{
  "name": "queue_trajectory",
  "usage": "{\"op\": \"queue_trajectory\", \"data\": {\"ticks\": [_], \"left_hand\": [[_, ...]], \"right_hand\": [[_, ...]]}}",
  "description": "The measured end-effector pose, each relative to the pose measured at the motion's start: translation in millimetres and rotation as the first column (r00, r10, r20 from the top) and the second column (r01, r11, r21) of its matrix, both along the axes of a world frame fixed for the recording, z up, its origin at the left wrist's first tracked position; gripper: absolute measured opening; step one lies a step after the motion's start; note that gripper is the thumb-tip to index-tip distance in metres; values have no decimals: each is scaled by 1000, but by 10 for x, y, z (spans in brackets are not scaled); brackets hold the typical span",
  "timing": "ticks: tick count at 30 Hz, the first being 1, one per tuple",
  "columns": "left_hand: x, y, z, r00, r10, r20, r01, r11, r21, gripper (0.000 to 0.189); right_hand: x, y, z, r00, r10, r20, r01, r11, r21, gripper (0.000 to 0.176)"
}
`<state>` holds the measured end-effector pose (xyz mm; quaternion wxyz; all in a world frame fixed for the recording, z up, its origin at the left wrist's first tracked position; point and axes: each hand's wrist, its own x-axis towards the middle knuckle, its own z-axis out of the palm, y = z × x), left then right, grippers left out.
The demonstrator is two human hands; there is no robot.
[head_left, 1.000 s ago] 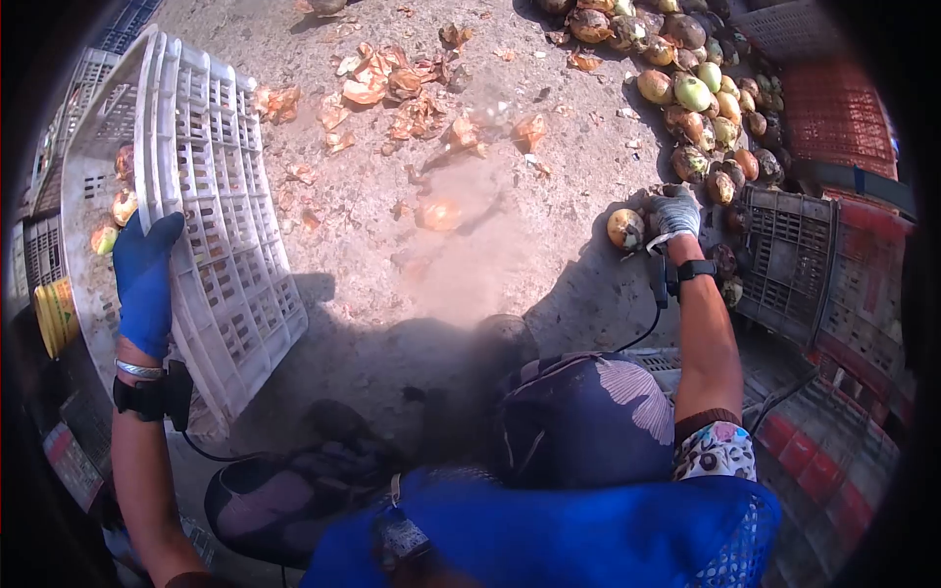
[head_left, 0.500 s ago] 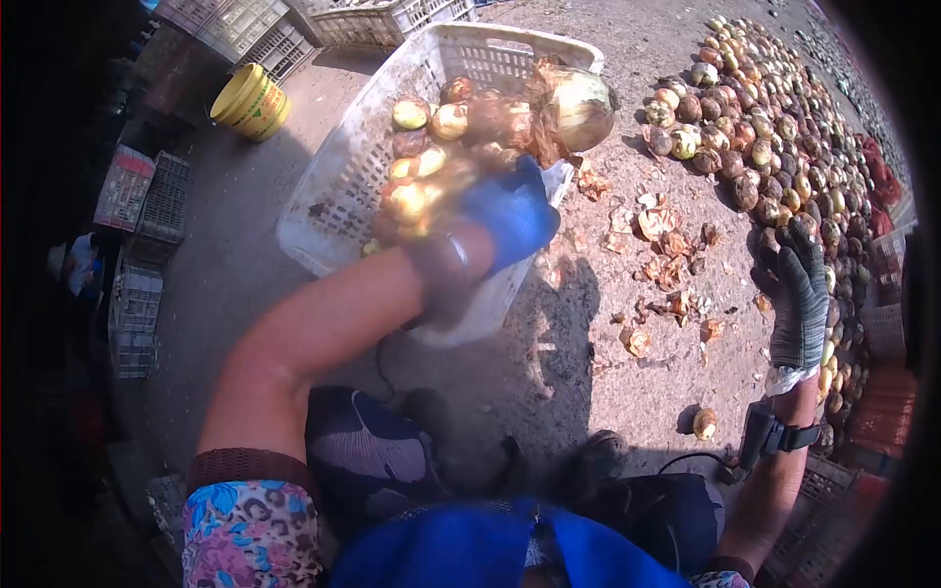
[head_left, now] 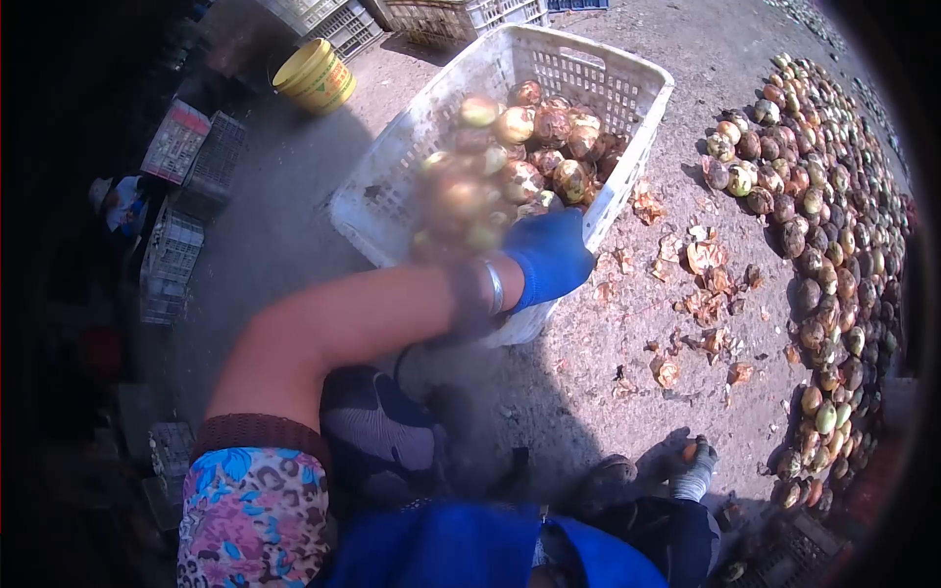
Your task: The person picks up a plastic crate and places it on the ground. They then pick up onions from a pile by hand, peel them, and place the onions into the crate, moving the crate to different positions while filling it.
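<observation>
My left hand [head_left: 549, 257], in a blue glove, is at the near right rim of a white plastic crate [head_left: 412, 120]; its fingers are mostly hidden. Brown and yellowish onions [head_left: 552, 127] fill part of the crate, and those at the left of the pile are blurred. Low on the right, near my shoe, my right hand [head_left: 694, 472] in a grey glove has its fingers round a small onion [head_left: 689, 452] that shows only in part.
A long heap of onions [head_left: 833, 255] lies on the ground at the right. Loose dry skins [head_left: 708, 284] are scattered between heap and crate. A yellow bucket [head_left: 316, 78], stacked crates [head_left: 176, 260] and a person [head_left: 125, 204] are at the left.
My right hand has moved from the onion heap down towards my shoe, to the lone onion. The large onion at the crate's right side is gone from there. The view has shifted.
</observation>
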<state>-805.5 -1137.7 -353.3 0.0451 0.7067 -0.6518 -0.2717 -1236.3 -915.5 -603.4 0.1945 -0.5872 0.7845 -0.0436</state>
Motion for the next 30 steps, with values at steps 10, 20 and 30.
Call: {"op": "queue_trajectory", "data": {"ticks": [10,20,30], "left_hand": [[180,-92,-369,994,-101,34,104,984,-142,35],[383,-163,-536,906,-134,-401,119,991,-62,38],[280,-64,-484,957,-172,-235,126,972,-197,25]], "right_hand": [[1346,-1772,2348,67,44,997,87,995,-50,88],[-922,-404,1055,769,-582,-265,616,785,62,74],[-2462,810,-803,622,-778,90,783,618,-69,39]]}}
